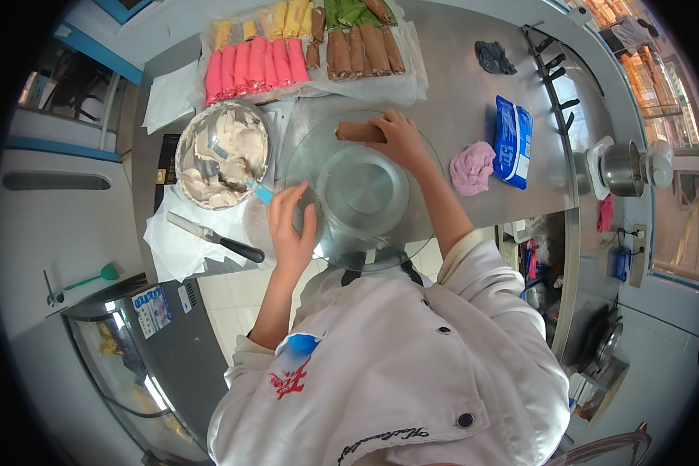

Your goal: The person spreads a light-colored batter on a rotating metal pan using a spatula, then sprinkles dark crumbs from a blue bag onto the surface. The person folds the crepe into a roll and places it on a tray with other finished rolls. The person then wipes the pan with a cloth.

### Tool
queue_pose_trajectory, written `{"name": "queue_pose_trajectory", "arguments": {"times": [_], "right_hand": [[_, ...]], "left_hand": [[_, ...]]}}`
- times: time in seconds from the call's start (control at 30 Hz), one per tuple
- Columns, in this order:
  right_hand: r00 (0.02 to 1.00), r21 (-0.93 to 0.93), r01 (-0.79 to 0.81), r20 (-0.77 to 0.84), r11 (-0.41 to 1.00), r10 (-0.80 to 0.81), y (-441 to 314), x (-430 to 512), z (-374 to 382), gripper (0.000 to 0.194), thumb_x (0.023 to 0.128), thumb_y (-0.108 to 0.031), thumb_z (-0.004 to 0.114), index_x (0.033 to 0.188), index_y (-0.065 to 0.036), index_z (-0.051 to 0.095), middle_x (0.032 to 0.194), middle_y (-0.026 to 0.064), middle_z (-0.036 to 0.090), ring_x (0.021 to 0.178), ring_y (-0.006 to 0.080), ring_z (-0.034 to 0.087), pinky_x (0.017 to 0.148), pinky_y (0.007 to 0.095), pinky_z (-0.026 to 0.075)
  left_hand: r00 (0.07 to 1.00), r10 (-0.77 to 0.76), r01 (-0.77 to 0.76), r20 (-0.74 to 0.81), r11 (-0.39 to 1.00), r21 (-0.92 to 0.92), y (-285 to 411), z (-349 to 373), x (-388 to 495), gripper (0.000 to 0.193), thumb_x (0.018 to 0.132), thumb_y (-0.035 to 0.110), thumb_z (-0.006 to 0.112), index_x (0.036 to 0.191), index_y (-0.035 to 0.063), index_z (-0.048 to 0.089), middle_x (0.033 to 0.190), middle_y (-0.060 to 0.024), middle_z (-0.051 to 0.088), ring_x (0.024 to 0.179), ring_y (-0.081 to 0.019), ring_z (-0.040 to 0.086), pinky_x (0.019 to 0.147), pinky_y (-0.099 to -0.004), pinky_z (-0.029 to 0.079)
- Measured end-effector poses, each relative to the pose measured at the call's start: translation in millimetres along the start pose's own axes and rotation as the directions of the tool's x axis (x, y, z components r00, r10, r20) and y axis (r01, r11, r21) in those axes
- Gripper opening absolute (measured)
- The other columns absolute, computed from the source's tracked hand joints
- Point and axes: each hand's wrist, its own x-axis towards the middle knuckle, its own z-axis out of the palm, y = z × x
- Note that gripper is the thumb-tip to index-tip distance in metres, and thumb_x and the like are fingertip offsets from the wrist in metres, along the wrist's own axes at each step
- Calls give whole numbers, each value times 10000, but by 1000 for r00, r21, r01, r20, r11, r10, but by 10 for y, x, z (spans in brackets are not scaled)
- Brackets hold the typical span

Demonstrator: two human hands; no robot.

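Observation:
My right hand (400, 138) grips one end of a brown crepe roll (358, 132) over the far part of a round glass turntable (364, 192). Nearer its left rim, my left hand (291, 227) is raised with fingers apart and nothing held. Beside that hand, the blue handle of a spatula (260, 192) sticks out of a metal bowl (267, 140) of pale cream. An offset spatula with a black handle (239, 247) lies on white paper below the bowl. Behind the turntable, pink rolls (258, 64), brown rolls (374, 51), yellow rolls (294, 18) and green rolls (349, 13) lie on a lined tray.
To the right on the steel table (442, 76) are a crumpled pink cloth (472, 168), a blue and white packet (512, 143) and a crumpled dark cloth or bag (494, 57). White sheets (170, 96) lie at the left. A rack with black clips (553, 74) borders the right side.

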Motion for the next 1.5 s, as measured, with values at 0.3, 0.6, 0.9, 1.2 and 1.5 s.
{"name": "queue_pose_trajectory", "arguments": {"times": [0.3,0.6,0.9,1.2,1.5], "right_hand": [[936,945,-255,294,-205,194,-8,74,-702,342,928,-266,483,1171,-28,454,976,117,587,835,227,604,761,354,511],[866,948,-266,314,-173,389,358,242,-803,321,836,-121,595,1117,-19,478,913,131,588,792,227,606,702,337,522],[760,841,-473,238,264,604,1511,1579,-259,268,772,-18,601,1012,42,496,830,164,603,665,241,617,568,338,534],[944,857,-296,331,-422,10,1368,1661,-591,450,962,-376,359,1197,-1,439,970,175,578,833,272,598,739,368,506],[948,929,-315,297,-192,-116,1041,1258,-1205,414,956,-293,377,1264,-17,396,948,134,567,820,235,598,773,352,492]], "left_hand": [[1000,14,-14,-5,999,-38,-5,-37,-7,348,796,28,566,1144,37,552,1053,-104,536,912,-226,513,847,-330,370],[1000,5,-4,26,999,-48,42,161,-1,351,799,3,541,1149,18,530,1025,-122,533,899,-236,512,843,-340,371],[984,-173,173,-35,985,-7,252,434,-112,334,796,-18,527,1129,-20,532,1037,-150,540,864,-240,528,810,-341,406],[956,-281,283,-83,959,11,482,750,-36,316,797,-6,537,1113,-15,546,1038,-142,556,871,-236,533,818,-337,393],[996,-79,78,32,997,27,722,1207,502,302,794,24,559,1095,4,566,1014,-137,576,928,-267,522,827,-346,381]]}}
